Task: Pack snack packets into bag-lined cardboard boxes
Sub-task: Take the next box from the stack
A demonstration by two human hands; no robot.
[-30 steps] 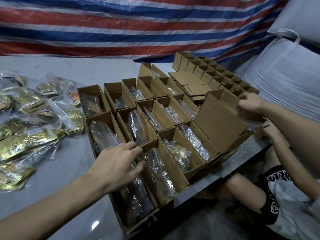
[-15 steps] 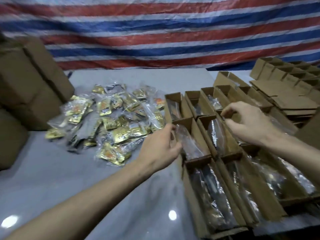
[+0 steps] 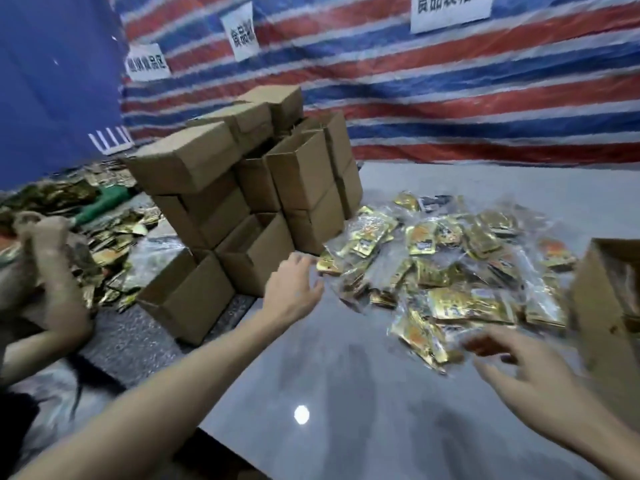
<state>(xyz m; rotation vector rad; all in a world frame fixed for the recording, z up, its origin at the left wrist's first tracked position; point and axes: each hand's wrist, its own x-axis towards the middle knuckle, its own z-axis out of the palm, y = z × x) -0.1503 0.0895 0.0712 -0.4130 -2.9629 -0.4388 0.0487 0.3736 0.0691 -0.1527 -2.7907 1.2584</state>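
Grey glossy tabletop [image 3: 346, 382] carries a stack of brown cardboard boxes [image 3: 221, 188] and, right of it, a pile of gold foil snack packets in clear bags [image 3: 450, 268]. Left hand [image 3: 294, 289], fingers extended, empty, hovers beside the pile's left edge. Right hand [image 3: 519, 368], blurred, fingers spread, empty, lies at the pile's near edge.
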